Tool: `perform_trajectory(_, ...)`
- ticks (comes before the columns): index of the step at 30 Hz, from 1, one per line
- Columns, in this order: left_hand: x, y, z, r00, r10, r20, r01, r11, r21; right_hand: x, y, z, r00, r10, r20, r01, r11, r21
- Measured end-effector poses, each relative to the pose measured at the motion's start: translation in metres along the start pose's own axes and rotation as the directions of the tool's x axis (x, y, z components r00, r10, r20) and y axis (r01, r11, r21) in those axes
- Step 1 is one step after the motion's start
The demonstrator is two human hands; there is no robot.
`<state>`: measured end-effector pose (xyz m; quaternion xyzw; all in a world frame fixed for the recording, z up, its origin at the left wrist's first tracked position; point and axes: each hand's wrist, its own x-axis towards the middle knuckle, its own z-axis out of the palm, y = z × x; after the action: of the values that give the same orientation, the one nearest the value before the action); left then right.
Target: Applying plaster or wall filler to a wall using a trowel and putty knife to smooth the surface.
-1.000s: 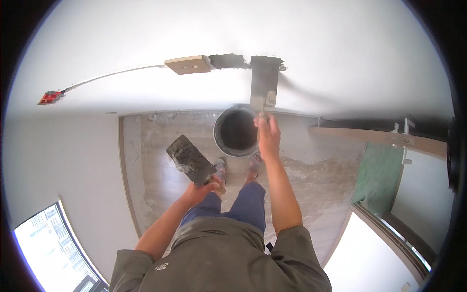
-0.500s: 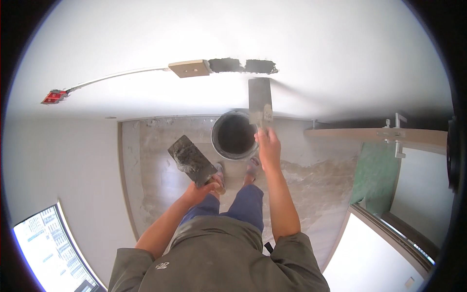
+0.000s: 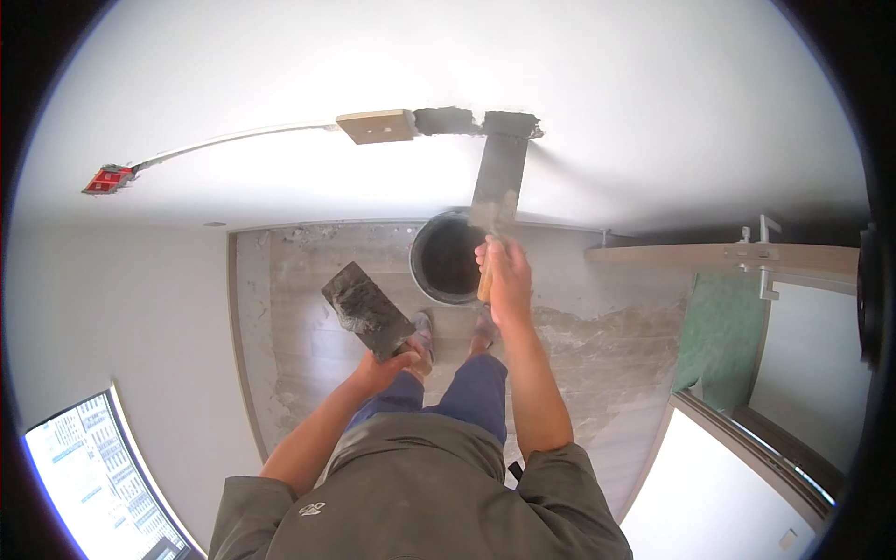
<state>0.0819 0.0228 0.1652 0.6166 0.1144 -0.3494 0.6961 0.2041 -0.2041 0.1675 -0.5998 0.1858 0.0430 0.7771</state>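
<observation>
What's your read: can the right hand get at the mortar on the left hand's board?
Likely yes: the mortar lies exposed on the board, with nothing visible between it and the right hand, though that hand holds a trowel.

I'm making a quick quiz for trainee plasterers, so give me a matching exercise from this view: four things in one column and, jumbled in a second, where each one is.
Things
1. Bucket
2. Broad-bladed trowel
3. Red electrical box
4. Mortar-laden hand board

Places
A. Set into the white wall
B. Gripped in the left hand
C. Standing on the floor, just beyond the feet
D. Held in the right hand

Right pairs: 1-C, 2-D, 3-A, 4-B.
</observation>
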Motion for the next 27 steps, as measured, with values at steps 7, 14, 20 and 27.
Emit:
perform_trajectory(7,-0.002,-0.017,-0.013,0.999,0.005,-0.035,-0.003,0.998,0.064,0.0,0.004,0.02,0.996,0.068,-0.057,-0.066,0.997,0.04)
perform_trajectory(14,-0.004,-0.009,-0.018,0.998,0.055,0.005,-0.056,0.993,0.109,-0.006,0.01,0.013,0.986,0.152,-0.06,-0.151,0.988,0.03)
perform_trajectory(20,-0.006,-0.009,-0.021,0.999,0.046,-0.008,-0.045,0.992,0.117,-0.009,0.002,0.011,0.996,0.026,-0.083,-0.029,0.999,-0.038)
perform_trajectory(27,-0.007,-0.021,-0.023,0.999,0.049,-0.001,-0.049,0.997,0.057,-0.003,0.009,0.01,0.991,0.112,-0.071,-0.114,0.993,-0.021)
